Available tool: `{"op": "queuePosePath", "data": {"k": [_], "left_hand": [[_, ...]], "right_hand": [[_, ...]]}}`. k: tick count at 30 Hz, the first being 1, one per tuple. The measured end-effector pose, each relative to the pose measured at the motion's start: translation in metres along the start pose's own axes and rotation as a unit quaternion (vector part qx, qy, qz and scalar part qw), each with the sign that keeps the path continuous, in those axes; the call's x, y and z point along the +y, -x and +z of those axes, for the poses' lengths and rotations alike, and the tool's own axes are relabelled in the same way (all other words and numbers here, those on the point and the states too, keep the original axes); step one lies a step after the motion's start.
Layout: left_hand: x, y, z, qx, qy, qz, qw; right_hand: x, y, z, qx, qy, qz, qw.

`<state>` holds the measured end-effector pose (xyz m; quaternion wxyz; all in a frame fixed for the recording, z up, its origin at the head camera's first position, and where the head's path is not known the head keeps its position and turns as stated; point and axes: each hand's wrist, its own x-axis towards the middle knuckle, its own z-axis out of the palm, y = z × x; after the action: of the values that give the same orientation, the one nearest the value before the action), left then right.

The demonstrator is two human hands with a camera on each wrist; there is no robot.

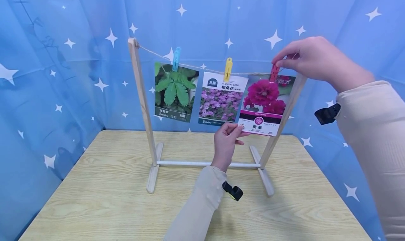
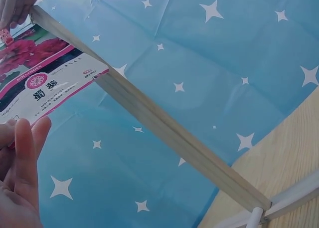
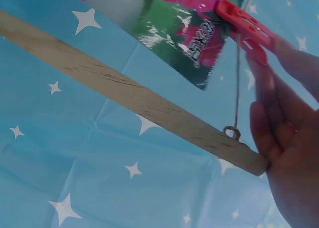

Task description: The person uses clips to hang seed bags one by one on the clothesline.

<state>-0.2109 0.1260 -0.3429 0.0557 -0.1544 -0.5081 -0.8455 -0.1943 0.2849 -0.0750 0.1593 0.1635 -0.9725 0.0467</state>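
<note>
My right hand [image 1: 319, 62] pinches a red clothespin [image 1: 274, 72] at the top edge of a hollyhock seed packet [image 1: 261, 105], by the string's right end. Between thumb and fingers, my left hand [image 1: 225, 144] holds that packet's lower left corner. In the right wrist view, the red clothespin [image 3: 244, 26] sits over the packet's edge beside the string [image 3: 238, 88]. To the left, a yellow clothespin [image 1: 227, 69] holds a purple flower seed packet [image 1: 220, 102] on the string, and a blue clothespin [image 1: 176, 59] holds a green leaf seed packet [image 1: 174, 91].
A wooden stand carries the string between its left post [image 1: 141, 97] and right post [image 1: 286, 116]. A white rod [image 1: 190, 163] joins the posts low down. The stand's feet rest on a wood-grain table [image 1: 104, 199], before a blue star-patterned curtain [image 1: 101, 16].
</note>
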Motion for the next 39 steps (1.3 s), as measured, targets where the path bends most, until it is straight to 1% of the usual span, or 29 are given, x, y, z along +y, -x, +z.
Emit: {"op": "queuePosePath", "data": {"k": [4, 9, 13, 18, 20, 24, 27, 31, 34, 39], "left_hand": [[0.001, 0.000, 0.000, -0.001, -0.008, -0.009, 0.9999], [0.002, -0.002, -0.001, -0.007, -0.009, -0.008, 0.9999], [0.003, -0.004, -0.001, -0.008, -0.005, -0.009, 0.9999], [0.005, -0.005, -0.001, -0.014, -0.002, -0.022, 0.9997], [0.008, -0.004, -0.001, -0.018, -0.002, -0.024, 0.9995], [0.019, 0.001, 0.000, -0.030, -0.005, -0.022, 0.9993], [0.027, 0.006, 0.000, -0.039, -0.015, -0.031, 0.9986], [0.034, 0.008, -0.001, -0.057, -0.052, -0.038, 0.9963], [0.040, 0.009, -0.003, -0.069, -0.080, -0.031, 0.9939], [0.051, 0.012, -0.006, -0.079, -0.101, -0.030, 0.9912]], "right_hand": [[0.000, -0.002, -0.001, -0.013, 0.010, 0.004, 1.000], [0.000, -0.004, -0.002, -0.024, 0.022, 0.011, 0.999], [0.002, -0.006, -0.001, -0.024, 0.031, 0.000, 0.999], [0.003, -0.006, 0.000, -0.019, 0.033, -0.008, 0.999], [0.004, -0.006, 0.000, -0.018, 0.032, -0.006, 0.999], [0.005, -0.005, 0.001, -0.015, 0.030, -0.010, 0.999], [0.006, -0.005, 0.001, -0.012, 0.028, -0.014, 0.999], [0.005, -0.005, 0.002, -0.002, 0.029, -0.021, 0.999], [0.003, -0.005, 0.001, 0.005, 0.030, -0.025, 0.999], [0.000, -0.004, 0.002, 0.013, 0.027, -0.026, 0.999]]}}
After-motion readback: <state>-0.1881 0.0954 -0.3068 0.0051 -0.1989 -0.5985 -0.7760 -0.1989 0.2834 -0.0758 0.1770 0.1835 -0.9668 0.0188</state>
